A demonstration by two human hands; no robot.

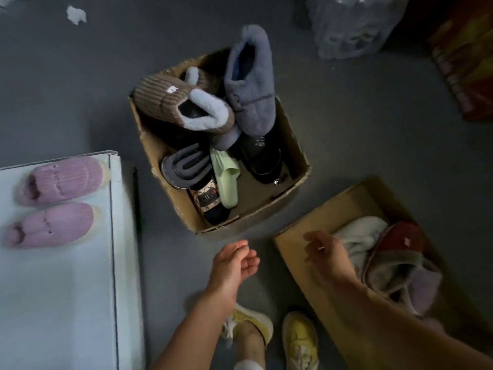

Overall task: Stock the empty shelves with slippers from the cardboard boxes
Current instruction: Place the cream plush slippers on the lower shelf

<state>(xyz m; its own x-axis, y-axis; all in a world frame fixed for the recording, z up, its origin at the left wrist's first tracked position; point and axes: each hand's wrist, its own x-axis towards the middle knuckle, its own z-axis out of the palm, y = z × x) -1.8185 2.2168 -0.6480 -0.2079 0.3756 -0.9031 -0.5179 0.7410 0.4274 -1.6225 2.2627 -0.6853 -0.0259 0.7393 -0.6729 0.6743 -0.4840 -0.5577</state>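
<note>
Two pink ribbed slippers (57, 201) lie side by side on the white shelf top (66, 289) at the left. A cardboard box (296, 161) in the middle holds a brown corduroy slipper (170, 100), a grey-blue fleece slipper (250, 86), a grey slide (184, 166), a pale green slide (226, 180), a patterned slide and a black one. A second box (306, 265) at the lower right holds a red-lined slipper (400, 247) and soft pale ones. My left hand (234, 265) hovers empty, fingers loosely curled, below the middle box. My right hand (325, 252) hangs blurred over the second box, holding nothing.
The floor is dark grey. A clear plastic-wrapped bundle (349, 25) and a red-orange patterned item (464, 62) lie at the top right. A white scrap (76, 14) sits at the top left. My yellow sneakers (301, 340) stand between shelf and lower box.
</note>
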